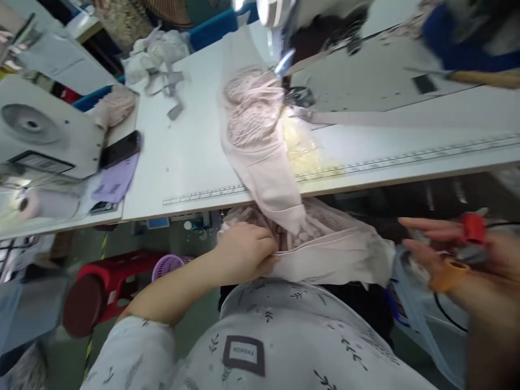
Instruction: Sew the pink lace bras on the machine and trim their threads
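My left hand [247, 252] is closed on pale pink fabric [329, 260] that lies over my lap, below the table edge. More of the pink garment [254, 127], with lace cups, runs up over the edge onto the white table [187, 146] beside the sewing machine's needle area. Off to the right, my right hand [450, 254] is blurred, its fingers stretched apart over a translucent bin. A red piece [474, 228] and an orange ring [450, 275] show at that hand; whether it grips anything is unclear.
A phone [121, 150] lies on a purple cloth [116, 179] at the left, near another white machine [49, 127]. Grey and white scraps [156, 57] sit at the back. Below are a red stool [109, 276], a purple basket [167, 265] and a translucent bin [430, 325].
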`<state>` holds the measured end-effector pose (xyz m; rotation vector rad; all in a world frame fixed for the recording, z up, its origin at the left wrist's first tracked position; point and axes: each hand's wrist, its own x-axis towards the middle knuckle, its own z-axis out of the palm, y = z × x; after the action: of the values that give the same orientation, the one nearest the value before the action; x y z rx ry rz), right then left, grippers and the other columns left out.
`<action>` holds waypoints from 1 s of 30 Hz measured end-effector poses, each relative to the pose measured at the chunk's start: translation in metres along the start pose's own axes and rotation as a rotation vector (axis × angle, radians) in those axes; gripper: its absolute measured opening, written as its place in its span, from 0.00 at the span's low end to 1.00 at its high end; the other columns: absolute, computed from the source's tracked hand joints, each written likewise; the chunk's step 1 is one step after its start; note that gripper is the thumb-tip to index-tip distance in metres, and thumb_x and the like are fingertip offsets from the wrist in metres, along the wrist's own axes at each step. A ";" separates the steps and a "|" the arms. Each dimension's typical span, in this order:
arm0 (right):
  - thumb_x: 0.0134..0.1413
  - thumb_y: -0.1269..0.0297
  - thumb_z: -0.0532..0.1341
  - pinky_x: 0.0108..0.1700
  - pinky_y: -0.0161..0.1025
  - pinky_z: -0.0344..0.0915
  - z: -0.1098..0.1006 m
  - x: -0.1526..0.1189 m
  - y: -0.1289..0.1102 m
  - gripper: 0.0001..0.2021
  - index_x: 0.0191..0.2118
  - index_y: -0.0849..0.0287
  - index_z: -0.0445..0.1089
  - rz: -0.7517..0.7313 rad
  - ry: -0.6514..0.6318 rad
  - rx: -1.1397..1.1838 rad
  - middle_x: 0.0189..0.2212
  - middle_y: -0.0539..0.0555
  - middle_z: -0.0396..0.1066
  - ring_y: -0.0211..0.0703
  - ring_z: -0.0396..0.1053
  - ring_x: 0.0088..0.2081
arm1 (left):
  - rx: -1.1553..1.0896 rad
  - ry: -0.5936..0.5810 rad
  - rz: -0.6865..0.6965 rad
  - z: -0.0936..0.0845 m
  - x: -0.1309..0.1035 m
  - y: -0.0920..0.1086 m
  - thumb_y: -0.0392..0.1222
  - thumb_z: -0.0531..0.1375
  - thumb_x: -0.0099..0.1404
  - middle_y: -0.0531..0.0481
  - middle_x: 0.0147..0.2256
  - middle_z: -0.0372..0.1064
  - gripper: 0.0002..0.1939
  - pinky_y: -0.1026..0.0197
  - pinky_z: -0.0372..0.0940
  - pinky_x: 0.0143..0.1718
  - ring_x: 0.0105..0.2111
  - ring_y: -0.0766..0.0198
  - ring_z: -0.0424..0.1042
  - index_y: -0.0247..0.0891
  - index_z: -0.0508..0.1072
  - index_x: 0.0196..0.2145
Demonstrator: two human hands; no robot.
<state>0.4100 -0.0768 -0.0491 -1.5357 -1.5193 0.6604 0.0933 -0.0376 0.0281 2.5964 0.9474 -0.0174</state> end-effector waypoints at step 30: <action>0.46 0.65 0.60 0.21 0.33 0.58 0.083 0.021 -0.079 0.06 0.24 0.56 0.62 -0.136 -0.729 0.184 0.19 0.47 0.64 0.37 0.60 0.21 | -0.028 -0.218 -0.050 -0.016 0.002 0.001 0.42 0.53 0.69 0.50 0.31 0.74 0.13 0.56 0.54 0.39 0.31 0.62 0.70 0.37 0.76 0.36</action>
<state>0.3014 -0.0475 -0.0191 -1.0810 -1.9939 1.3323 0.0933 -0.0316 0.0433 2.4826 0.9253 -0.2927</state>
